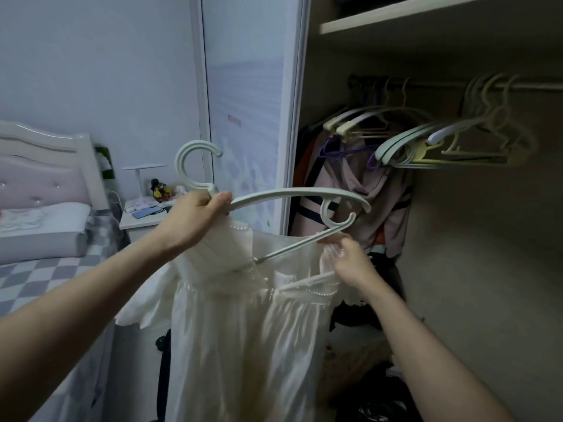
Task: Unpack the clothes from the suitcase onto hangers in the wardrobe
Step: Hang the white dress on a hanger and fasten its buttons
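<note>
From the head camera, we hold a pale green hanger [292,196] up in front of the open wardrobe [457,226]. Our left hand [195,217] grips it at the neck just below the hook, fingers curled round it. Our right hand [350,260] pinches the edge of a white dress [243,324] just beside the hanger's right end. The dress drapes from the hanger's left side and hangs down between our forearms. Inside the wardrobe, bare hangers [441,147] crowd the rail [451,84] to the right, and a pink garment [365,184] hangs at its left end. To the left stand a bed [45,239] and a small white surface [143,219] with clutter on it.
</note>
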A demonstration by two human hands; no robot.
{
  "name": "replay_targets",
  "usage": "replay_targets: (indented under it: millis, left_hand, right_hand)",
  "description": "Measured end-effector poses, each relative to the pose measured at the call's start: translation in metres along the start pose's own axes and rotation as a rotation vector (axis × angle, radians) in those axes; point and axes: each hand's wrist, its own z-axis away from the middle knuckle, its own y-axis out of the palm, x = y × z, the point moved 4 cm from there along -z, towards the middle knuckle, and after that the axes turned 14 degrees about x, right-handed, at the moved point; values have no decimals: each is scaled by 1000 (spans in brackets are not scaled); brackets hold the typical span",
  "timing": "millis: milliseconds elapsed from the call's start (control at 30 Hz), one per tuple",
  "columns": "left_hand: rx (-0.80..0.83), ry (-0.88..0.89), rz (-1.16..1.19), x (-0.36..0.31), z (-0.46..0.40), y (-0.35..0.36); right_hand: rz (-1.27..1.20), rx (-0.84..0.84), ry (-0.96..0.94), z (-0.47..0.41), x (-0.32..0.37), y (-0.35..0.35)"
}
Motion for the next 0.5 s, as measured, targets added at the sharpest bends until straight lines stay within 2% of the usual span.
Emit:
replay_targets:
  millis: [100,200,367,433,500]
  left_hand:
    - [-3,39,-23,-4,0,-1]
    - [-5,74,-100,-2,2,7]
    - [-106,118,-114,3,6,19]
    - [-136,117,-138,2,2,20]
    - [-146,122,-199,-4,-5,22]
  right_hand:
    - [-311,58,-2,6,7,-19]
    - [-337,-93,33,7,2,-42]
    - [-380,-327,13,13,0,-63]
    - [-197,-406,-23,20,13,-78]
    - [144,-442,-73,25,32,-91]
